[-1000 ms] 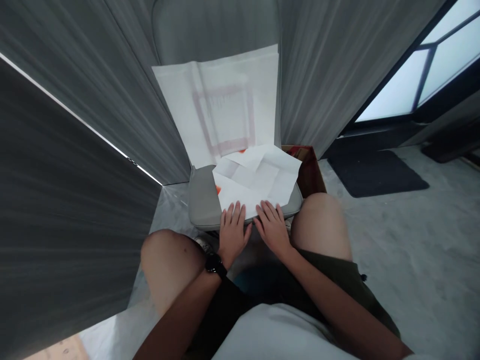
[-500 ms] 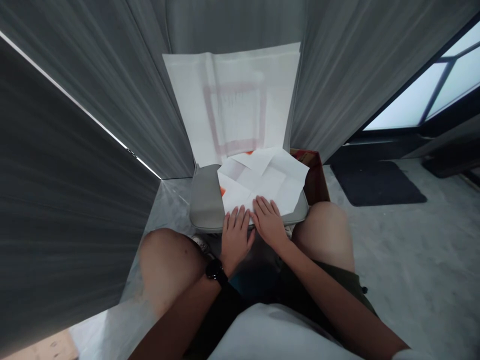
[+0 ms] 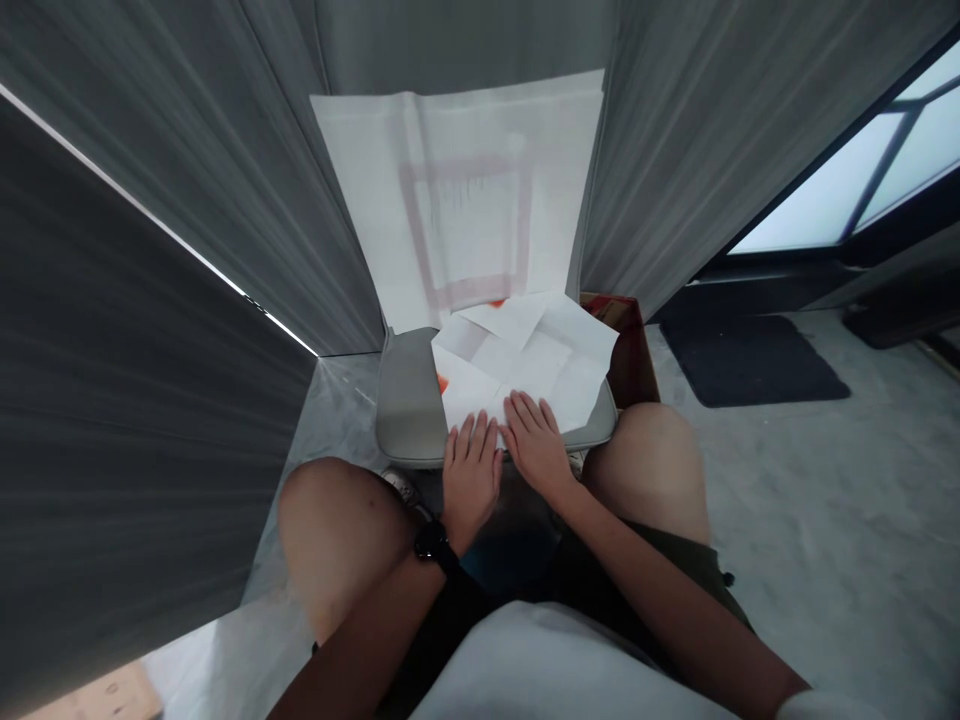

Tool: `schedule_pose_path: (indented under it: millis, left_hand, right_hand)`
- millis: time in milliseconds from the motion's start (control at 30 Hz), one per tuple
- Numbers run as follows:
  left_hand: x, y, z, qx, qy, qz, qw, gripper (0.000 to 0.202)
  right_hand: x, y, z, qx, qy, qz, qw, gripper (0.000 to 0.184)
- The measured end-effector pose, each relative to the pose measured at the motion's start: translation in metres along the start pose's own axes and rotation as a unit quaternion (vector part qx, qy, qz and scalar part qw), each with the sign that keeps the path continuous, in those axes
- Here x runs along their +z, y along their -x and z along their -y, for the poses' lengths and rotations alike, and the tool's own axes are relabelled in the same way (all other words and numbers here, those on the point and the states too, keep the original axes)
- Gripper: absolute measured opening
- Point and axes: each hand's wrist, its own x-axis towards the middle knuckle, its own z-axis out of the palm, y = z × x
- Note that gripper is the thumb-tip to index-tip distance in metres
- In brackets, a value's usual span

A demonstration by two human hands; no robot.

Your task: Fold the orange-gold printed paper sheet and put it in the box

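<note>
Spreading widest sideways mid-frame, the folded paper (image 3: 529,360) extends upward from flat fingers (image 3: 466,438) gripping nothing; the right hand (image 3: 538,445) overlaps it further than the left hand (image 3: 471,475).

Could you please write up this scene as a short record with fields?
Left hand: flat, fingertips on the folded paper's near edge
Right hand: flat, fingertips on the same paper, beside the left
Folded paper: white, flaps overlapping toward the middle, orange patches at its far and left edges
Support: grey chair seat
Large sheet: white, leaning on the chair back, with a faint pinkish rectangular outline
Wrist: black watch on the left
Floor: dark mat to the right
</note>
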Motion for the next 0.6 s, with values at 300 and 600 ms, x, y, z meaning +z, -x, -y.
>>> schedule_pose_path:
  millis: [300,600]
  left_hand:
    - [0.0003,0.0012,0.0006,0.012,-0.026,0.005,1.0,0.055]
    - [-0.0008,0.0031,0.0069,0.047,-0.05,0.021,0.997,0.068]
  right_hand:
    - [0.0019,-0.0004,0.0003,0.003,0.01,-0.01,1.0,0.051]
    - [-0.0006,0.0032,-0.0041,-0.016,-0.005,0.018,1.0,0.062]
